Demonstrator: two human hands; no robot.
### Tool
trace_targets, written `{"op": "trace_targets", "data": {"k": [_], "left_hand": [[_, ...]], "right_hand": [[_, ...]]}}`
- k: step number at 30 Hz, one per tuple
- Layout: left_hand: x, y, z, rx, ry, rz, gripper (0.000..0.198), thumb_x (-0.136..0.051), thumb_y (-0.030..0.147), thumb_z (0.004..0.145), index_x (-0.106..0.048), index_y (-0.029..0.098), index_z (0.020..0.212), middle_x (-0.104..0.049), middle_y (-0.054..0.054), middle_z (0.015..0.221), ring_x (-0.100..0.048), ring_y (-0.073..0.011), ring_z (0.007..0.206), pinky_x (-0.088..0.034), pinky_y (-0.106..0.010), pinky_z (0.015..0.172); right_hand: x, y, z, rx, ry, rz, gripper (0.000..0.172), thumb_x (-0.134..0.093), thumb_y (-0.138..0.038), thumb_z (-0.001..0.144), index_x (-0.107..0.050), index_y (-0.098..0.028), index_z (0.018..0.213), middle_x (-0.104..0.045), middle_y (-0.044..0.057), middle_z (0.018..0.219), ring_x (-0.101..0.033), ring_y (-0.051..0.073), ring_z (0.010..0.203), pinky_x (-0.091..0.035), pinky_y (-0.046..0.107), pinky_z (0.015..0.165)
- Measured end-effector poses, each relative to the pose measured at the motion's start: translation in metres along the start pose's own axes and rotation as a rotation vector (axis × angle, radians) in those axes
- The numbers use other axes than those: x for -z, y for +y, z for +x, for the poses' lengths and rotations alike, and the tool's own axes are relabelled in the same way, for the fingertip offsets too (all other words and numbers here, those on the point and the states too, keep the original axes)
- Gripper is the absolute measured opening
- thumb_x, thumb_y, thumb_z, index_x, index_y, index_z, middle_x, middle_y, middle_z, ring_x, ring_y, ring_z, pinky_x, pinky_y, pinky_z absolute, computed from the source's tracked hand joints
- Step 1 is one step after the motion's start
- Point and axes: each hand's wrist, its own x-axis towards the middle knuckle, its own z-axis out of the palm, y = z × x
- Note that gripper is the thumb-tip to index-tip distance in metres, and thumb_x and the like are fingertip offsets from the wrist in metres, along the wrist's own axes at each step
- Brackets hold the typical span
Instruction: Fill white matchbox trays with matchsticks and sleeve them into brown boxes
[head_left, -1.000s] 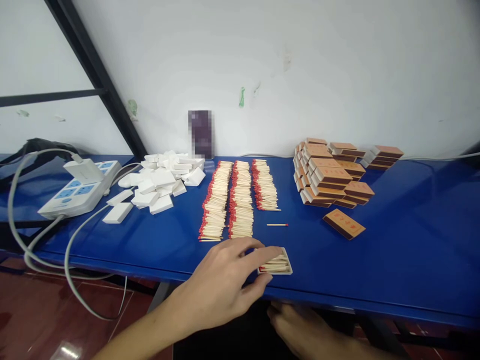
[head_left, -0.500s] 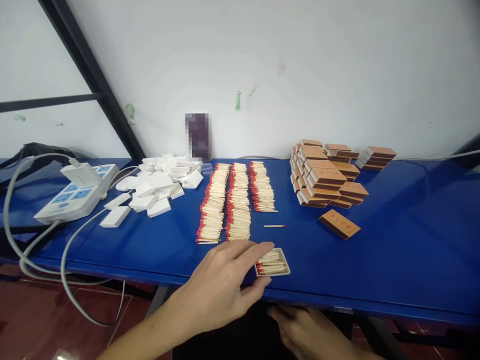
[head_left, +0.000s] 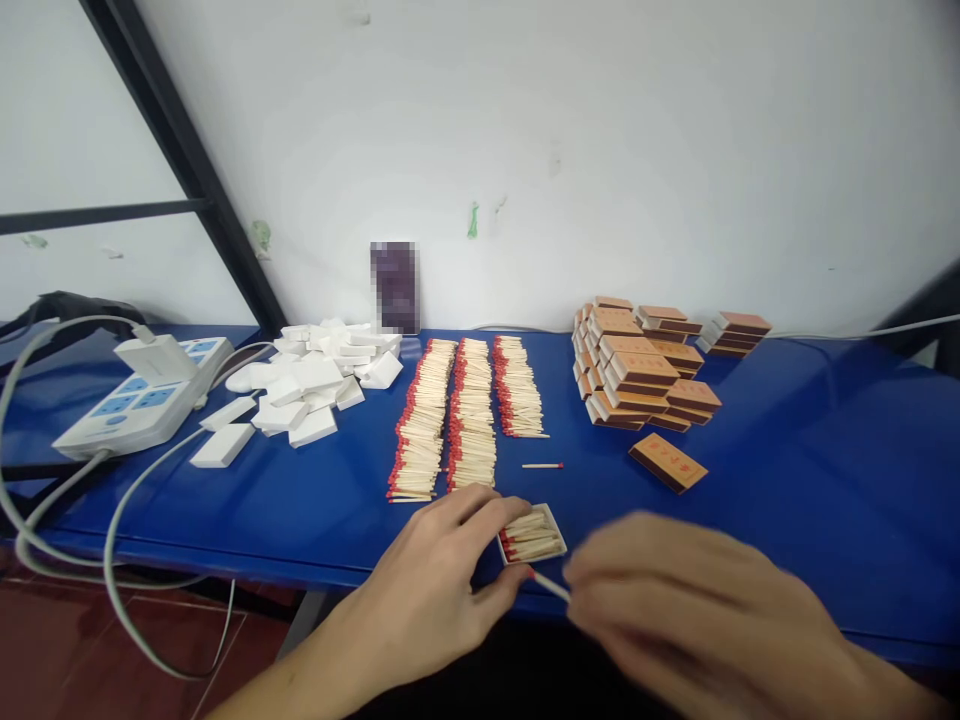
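My left hand (head_left: 435, 585) rests on the near edge of the blue table (head_left: 825, 480), thumb and fingers pinching the left side of a small white tray (head_left: 531, 537) filled with red-tipped matches. My right hand (head_left: 682, 605) hovers just right of the tray, blurred, fingers closed on a single match (head_left: 549, 586) whose red tip points toward the tray. Three rows of loose matches (head_left: 469, 420) lie behind the tray. One stray match (head_left: 542, 466) lies apart.
A heap of white inner trays (head_left: 315, 380) sits at the left, beside a power strip (head_left: 139, 398) with grey cables. Stacked brown matchbox sleeves (head_left: 637, 365) stand at the right, one sleeve (head_left: 667, 462) lying alone in front. A wall is behind.
My right hand has come up from below the table edge to beside the tray, holding a match. The left hand stays on the tray.
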Motion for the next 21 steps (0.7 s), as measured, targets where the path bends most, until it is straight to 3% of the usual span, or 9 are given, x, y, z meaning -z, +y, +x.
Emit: {"op": "trace_targets", "data": {"k": [2, 9, 16, 21], "left_hand": [[0.0, 0.0, 0.001, -0.003, -0.005, -0.015, 0.036, -0.063, 0.02, 0.094, -0.055, 0.028, 0.128, -0.064, -0.002, 0.118, -0.063, -0.021, 0.105, -0.052, -0.035, 0.094], [0.002, 0.001, 0.002, -0.013, -0.017, -0.065, 0.039, -0.063, 0.016, 0.093, -0.053, 0.032, 0.127, -0.065, 0.002, 0.118, -0.064, -0.0183, 0.105, -0.052, -0.032, 0.092], [0.0, 0.0, 0.001, -0.042, -0.043, -0.018, 0.034, -0.06, 0.017, 0.095, -0.055, 0.031, 0.125, -0.062, 0.001, 0.12, -0.061, -0.0191, 0.108, -0.051, -0.034, 0.095], [0.002, 0.0, 0.001, -0.046, -0.1, 0.076, 0.047, -0.055, 0.019, 0.098, -0.046, 0.036, 0.14, -0.056, -0.002, 0.121, -0.06, -0.0217, 0.104, -0.053, -0.04, 0.091]], "right_hand": [[0.0, 0.011, 0.011, -0.077, 0.052, 0.006, 0.014, -0.065, -0.011, 0.089, -0.07, -0.022, 0.095, -0.07, 0.003, 0.088, -0.066, 0.013, 0.081, -0.055, 0.021, 0.072], [-0.019, 0.03, -0.002, -0.211, -0.036, -0.043, 0.014, -0.061, -0.016, 0.093, -0.073, -0.024, 0.096, -0.064, 0.004, 0.09, -0.061, 0.015, 0.082, -0.053, 0.027, 0.07], [-0.002, 0.028, 0.004, -0.243, -0.168, -0.022, 0.015, -0.062, -0.025, 0.094, -0.071, -0.027, 0.105, -0.064, 0.004, 0.094, -0.061, 0.016, 0.085, -0.053, 0.028, 0.074], [0.02, 0.051, 0.017, -0.252, -0.18, -0.164, 0.02, -0.055, -0.027, 0.097, -0.07, -0.024, 0.11, -0.068, 0.006, 0.099, -0.065, 0.018, 0.086, -0.054, 0.03, 0.075]]}}
